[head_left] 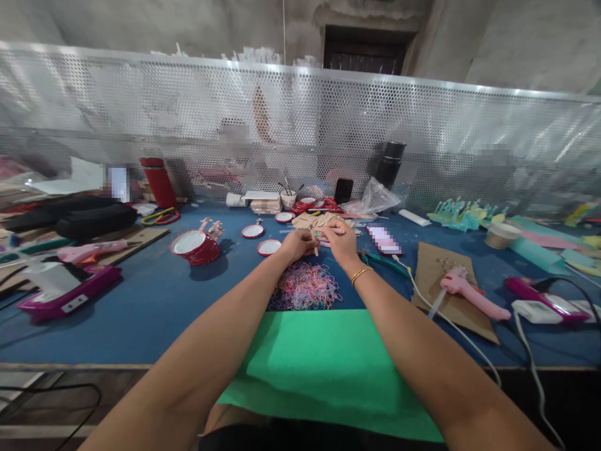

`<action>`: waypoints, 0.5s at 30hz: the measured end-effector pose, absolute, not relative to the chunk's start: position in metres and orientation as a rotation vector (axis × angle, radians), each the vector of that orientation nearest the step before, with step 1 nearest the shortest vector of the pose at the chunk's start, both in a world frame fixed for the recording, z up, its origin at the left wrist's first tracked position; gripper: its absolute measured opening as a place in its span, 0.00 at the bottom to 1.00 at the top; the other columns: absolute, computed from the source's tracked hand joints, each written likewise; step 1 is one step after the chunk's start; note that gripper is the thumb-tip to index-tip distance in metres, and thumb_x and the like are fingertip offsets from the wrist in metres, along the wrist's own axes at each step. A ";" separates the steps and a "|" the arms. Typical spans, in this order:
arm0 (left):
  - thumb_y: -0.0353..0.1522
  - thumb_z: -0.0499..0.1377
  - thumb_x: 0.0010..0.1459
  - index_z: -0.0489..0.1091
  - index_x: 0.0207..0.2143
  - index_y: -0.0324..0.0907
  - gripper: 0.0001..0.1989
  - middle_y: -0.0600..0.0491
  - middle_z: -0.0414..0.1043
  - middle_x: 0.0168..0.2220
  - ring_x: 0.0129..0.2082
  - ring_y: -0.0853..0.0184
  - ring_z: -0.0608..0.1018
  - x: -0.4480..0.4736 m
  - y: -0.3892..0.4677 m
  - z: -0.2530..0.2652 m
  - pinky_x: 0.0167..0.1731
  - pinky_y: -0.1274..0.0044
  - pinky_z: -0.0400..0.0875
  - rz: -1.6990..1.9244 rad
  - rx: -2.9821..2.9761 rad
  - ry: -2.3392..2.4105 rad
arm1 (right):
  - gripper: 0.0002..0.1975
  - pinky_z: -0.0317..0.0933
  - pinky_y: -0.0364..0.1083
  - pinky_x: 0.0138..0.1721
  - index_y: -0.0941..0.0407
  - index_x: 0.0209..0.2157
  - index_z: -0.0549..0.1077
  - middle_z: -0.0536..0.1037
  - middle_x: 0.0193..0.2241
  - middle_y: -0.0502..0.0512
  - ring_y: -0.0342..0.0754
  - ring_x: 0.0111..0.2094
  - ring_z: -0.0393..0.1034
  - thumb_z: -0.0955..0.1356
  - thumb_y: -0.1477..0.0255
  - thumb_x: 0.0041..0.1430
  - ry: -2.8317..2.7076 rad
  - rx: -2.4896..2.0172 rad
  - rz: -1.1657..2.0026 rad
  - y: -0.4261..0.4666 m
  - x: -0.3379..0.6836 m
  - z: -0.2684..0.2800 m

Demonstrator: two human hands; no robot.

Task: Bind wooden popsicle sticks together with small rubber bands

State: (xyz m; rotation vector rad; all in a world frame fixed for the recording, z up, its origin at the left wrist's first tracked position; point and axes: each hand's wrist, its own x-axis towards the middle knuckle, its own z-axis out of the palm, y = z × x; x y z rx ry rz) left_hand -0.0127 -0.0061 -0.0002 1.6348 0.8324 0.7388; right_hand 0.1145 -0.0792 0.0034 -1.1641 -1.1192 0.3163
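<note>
My left hand [299, 244] is closed in a pinch on a small wooden stick [316, 252], whose lower end pokes out below the fingers. Close beside it, my right hand [341, 240] also has its fingers pinched together by the stick; what lies between them is too small to make out. Right below both hands is a heap of small multicoloured rubber bands [307, 288]. Just behind them lies a pile of flat wooden sticks [312, 220]. A green sheet [323, 357] covers the near edge of the table and my lap.
Left of my hands are a red-and-white cup [196, 247] and round red-rimmed lids [252, 231]. To the right are a phone [384, 240], pliers [385, 264] and a pink glue gun [474, 297] on cardboard [425, 269]. A perforated metal screen [206, 119] closes off the back.
</note>
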 end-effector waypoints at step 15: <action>0.35 0.71 0.39 0.70 0.22 0.37 0.14 0.55 0.71 0.19 0.19 0.75 0.72 -0.012 -0.007 0.001 0.22 0.83 0.66 0.744 1.642 0.866 | 0.07 0.65 0.44 0.33 0.54 0.27 0.71 0.76 0.24 0.49 0.47 0.30 0.71 0.65 0.66 0.50 -1.088 -1.181 0.347 -0.080 0.116 0.003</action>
